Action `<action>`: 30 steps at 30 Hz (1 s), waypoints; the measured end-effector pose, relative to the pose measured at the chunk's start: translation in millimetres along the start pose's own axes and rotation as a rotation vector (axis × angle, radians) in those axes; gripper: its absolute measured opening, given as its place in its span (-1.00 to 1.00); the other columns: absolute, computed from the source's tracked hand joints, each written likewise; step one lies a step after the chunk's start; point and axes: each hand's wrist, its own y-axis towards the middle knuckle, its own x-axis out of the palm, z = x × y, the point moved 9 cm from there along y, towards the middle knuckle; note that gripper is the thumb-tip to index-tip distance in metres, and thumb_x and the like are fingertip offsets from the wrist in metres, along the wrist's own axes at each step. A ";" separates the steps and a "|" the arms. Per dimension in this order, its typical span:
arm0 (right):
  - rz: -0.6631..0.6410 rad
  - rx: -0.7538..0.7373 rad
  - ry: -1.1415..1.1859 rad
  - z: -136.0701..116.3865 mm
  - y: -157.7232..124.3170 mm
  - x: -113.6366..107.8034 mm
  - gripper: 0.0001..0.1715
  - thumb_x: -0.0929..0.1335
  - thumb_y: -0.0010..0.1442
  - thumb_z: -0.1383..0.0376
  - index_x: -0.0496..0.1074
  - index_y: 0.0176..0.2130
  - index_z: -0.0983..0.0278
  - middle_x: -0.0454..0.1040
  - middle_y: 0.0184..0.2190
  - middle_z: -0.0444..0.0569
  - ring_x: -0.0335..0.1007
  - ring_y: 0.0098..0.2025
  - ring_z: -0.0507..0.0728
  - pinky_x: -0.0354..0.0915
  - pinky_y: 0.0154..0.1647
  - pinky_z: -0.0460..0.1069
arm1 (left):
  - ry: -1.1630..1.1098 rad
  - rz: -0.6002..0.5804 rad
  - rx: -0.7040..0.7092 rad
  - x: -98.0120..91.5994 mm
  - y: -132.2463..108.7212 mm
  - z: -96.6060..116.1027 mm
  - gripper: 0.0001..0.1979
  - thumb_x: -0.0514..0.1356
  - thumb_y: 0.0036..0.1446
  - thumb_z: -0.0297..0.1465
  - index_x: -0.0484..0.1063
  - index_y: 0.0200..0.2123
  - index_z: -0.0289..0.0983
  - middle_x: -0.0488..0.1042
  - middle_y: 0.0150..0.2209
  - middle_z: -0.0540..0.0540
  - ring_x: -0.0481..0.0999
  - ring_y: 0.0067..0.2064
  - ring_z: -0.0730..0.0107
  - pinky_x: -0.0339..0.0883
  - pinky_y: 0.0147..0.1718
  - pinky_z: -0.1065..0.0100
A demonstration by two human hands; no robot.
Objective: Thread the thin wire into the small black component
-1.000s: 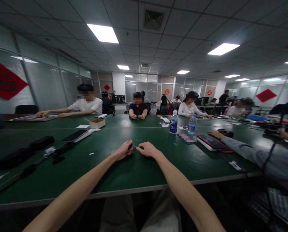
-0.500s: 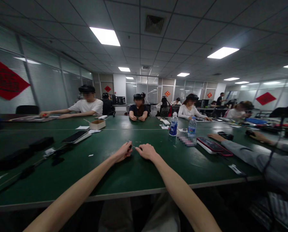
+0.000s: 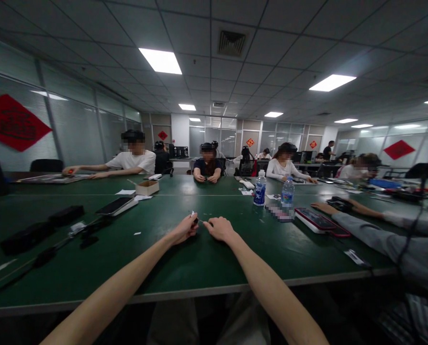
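The co-worker's far hand on the right has slid in to the black case, and the person's own hands have barely shifted.

The left hand (image 3: 182, 230) is closed in a pinch on a small dark piece (image 3: 196, 221), held just above the green table (image 3: 92, 268), with a thin metal pin (image 3: 201, 221) showing beside it. The right hand (image 3: 219, 229) sits just beside, fingers curled toward the pin; whether it grips anything, I cannot tell. Ahead stand a cardboard box (image 3: 147, 188) and a water bottle (image 3: 259, 188). A phone (image 3: 115, 206) lies on the left, and a red phone (image 3: 318, 218) lies near the co-worker's nearer hand (image 3: 323, 208).
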 end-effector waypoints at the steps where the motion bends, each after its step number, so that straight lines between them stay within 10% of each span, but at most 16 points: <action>1: 0.001 -0.001 0.002 0.2 0.1 -0.2 -0.33 0.01 0.27 -0.11 0.48 -0.17 0.17 0.50 -0.20 0.07 0.41 -0.18 0.20 0.26 -0.21 0.02 | -0.001 -0.003 0.000 0.5 -0.6 0.5 -0.64 0.10 0.07 -0.05 0.18 -0.36 -0.23 0.09 -0.62 0.14 0.04 -0.67 0.65 -0.17 -0.70 0.56; 30: 0.057 0.149 0.100 37.9 4.7 -13.6 -0.30 -0.02 0.30 -0.08 0.47 -0.14 0.22 0.50 -0.20 0.07 0.42 -0.21 0.15 0.24 -0.26 -0.04 | 0.113 -0.065 -0.015 13.9 -7.0 2.1 -0.62 0.12 0.06 -0.05 0.24 -0.37 -0.27 0.13 -0.61 0.11 0.06 -0.66 0.64 -0.13 -0.70 0.54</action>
